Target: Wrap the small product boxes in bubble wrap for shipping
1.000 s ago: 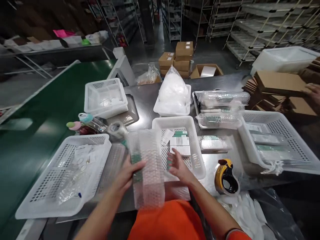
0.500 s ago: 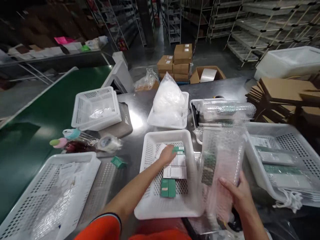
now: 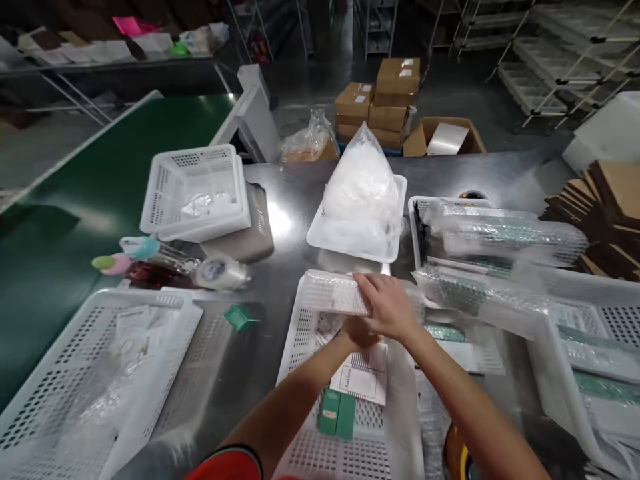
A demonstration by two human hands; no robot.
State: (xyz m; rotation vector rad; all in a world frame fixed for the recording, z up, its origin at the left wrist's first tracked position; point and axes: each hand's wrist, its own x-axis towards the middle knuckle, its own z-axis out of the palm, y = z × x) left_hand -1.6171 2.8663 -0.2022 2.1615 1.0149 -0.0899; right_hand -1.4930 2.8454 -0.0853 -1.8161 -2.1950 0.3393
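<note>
1. Right hand (image 3: 387, 307): over the far end of the centre basket (image 3: 300, 333), fingers (image 3: 367, 290) curled onto a bubble-wrap piece (image 3: 335, 297) that lies across the basket's far rim. How firmly they clamp it cannot be told; the palm side is hidden.
2. Left hand (image 3: 357, 331): mostly hidden beneath the right hand and wrist; only a part of it shows. Whether its fingers are apart or together cannot be told, nor what they touch.
3. Centre basket, white, perforated: on the steel counter (image 3: 280, 220), just before the person. It holds a white printed card (image 3: 363, 377) and two small green boxes (image 3: 337, 413) side by side near the forearms. Its near edge is cut off by the frame.
4. Small green box (image 3: 239, 317): alone on the counter, left of the centre basket, apart from it.
5. Left basket (image 3: 30, 407): holds clear film and paper, blurred; contents cannot be made out.
6. Far-left basket (image 3: 195, 193): stacked, with a clear wrapper inside.
7. White tray (image 3: 320, 233) with a bulging white bag (image 3: 363, 183): beyond the centre basket.
8. Bubble-wrapped packs (image 3: 500, 233): piled in and over a basket at right; green shows through, detail blurred.
9. Right basket (image 3: 550, 360): cut off at the frame edge.
10. Yellow object (image 3: 453, 453): largely hidden behind the right forearm.
</note>
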